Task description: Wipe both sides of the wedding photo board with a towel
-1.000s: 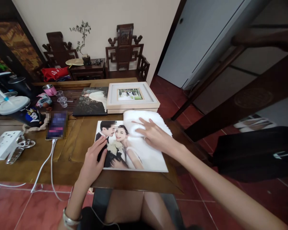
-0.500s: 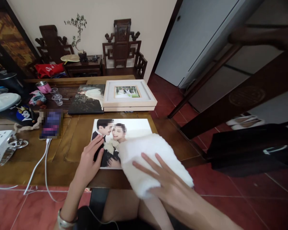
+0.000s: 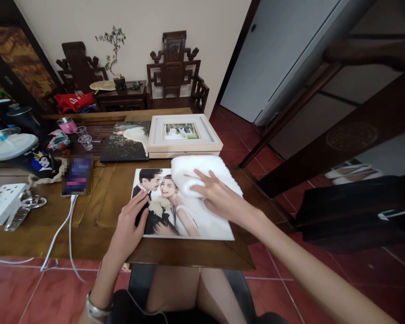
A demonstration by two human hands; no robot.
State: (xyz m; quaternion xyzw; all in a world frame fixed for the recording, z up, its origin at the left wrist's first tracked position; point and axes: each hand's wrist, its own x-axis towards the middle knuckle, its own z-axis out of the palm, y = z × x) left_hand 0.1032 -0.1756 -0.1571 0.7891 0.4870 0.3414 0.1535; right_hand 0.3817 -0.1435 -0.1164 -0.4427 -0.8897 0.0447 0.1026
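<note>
A photo panel (image 3: 189, 220) showing a couple lies flat near the front edge of the wooden table. On its left edge rests my left hand (image 3: 130, 220), fingers stretched out and lying flat, holding nothing. My right hand (image 3: 219, 195) presses a fluffy white towel (image 3: 205, 166) onto the panel's upper right part, with a fold of the cloth bunched between thumb and fingers. The towel covers that corner and reaches past the right edge. Part of the towel is hidden beneath the hand.
Behind the panel lie a framed photo (image 3: 185, 148) and a dark photo panel (image 3: 124, 146). To the left are a phone (image 3: 77, 175) with a white cable, a clear hair clip (image 3: 22, 209), a power strip (image 3: 3, 204) and a lidded cup (image 3: 16, 146). A wooden chair (image 3: 290, 157) stands at right.
My right hand and the towel have moved up and away from me across the panel, uncovering its lower right part. My left hand has stayed on the left edge.
</note>
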